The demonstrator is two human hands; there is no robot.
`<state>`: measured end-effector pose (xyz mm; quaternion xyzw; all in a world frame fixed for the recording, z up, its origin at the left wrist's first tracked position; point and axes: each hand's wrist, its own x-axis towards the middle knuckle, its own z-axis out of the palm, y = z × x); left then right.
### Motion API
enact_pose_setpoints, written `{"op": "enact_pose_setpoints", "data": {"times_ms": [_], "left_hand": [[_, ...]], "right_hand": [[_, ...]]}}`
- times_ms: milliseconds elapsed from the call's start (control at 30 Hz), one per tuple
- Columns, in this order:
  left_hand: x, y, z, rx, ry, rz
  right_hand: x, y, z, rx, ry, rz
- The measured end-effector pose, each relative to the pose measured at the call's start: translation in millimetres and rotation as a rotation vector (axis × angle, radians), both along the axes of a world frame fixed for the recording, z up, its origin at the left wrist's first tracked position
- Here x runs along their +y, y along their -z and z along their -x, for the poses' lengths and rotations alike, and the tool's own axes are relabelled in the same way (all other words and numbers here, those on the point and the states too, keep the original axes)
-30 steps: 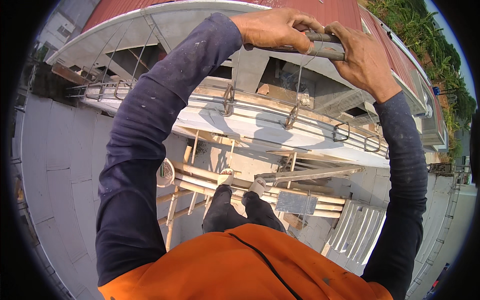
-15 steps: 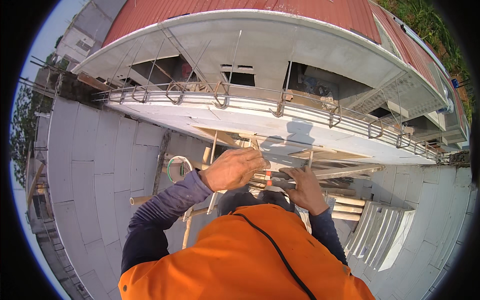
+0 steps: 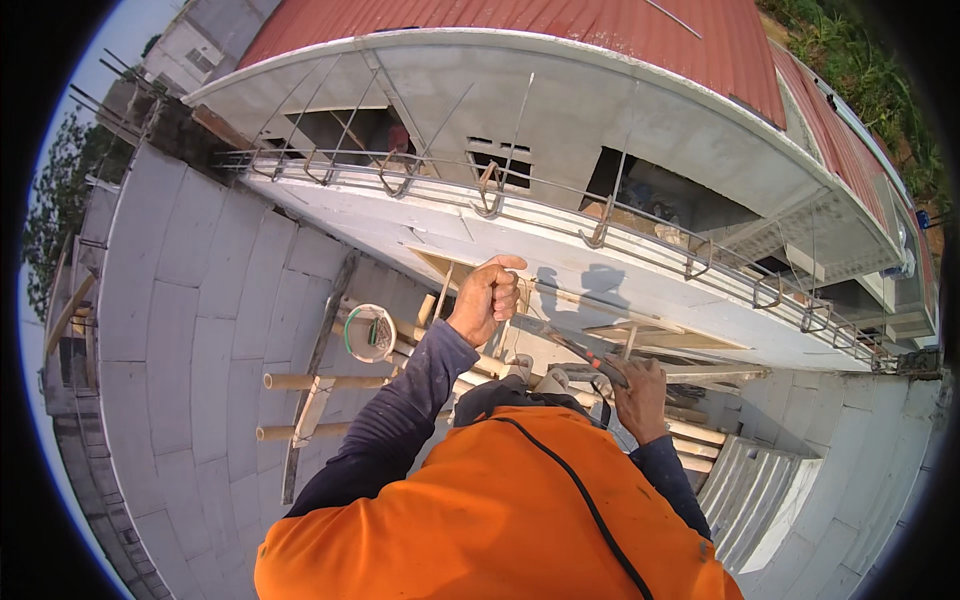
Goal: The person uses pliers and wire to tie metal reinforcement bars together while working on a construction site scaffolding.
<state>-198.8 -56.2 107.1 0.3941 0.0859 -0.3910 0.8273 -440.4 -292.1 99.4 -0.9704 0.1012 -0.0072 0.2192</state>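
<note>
My right hand [image 3: 641, 400] is closed round the handle end of pliers [image 3: 581, 350] with red-and-black grips. Their metal end points up and left toward my other hand. My left hand [image 3: 487, 300] is a fist held higher and further left, thumb side up; whatever lies inside it is hidden. Beyond both hands runs a rebar cage [image 3: 490, 192] of long bars and bent stirrups, along the top of a white block wall [image 3: 440, 215]. Neither hand touches the cage.
Bamboo poles [image 3: 325, 381] and planks lie below me, with a round bucket [image 3: 370, 333] at left. Pale block walls [image 3: 210, 330] rise on both sides. Stacked grey slabs [image 3: 750, 490] lean at lower right. Ahead stands a building with a red metal roof [image 3: 520, 40].
My left hand has moved up, away from the pliers, and curled into a fist. My right hand has shifted right and down, turning the pliers diagonal. The whole view has tilted and shifted.
</note>
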Motion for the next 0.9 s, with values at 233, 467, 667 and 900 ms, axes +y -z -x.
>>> {"op": "enact_pose_setpoints", "data": {"times_ms": [233,467,667,900], "left_hand": [[-4.8,32.0,-3.6,-0.266,0.214,-0.260],[17.3,114.8,-97.5,-0.335,-0.314,-0.535],[15.0,129.1,-128.5,-0.424,-0.249,-0.528],[2.5,151.3,-132.7,-0.387,-0.290,-0.458]], "right_hand": [[-19.2,57.3,7.4,0.635,0.331,-0.383],[-2.5,33.9,35.9,0.194,0.589,-1.044],[16.7,-30.5,-4.8,-0.215,0.621,-1.358],[13.7,-99.7,-18.3,-0.845,0.372,-1.555]]}}
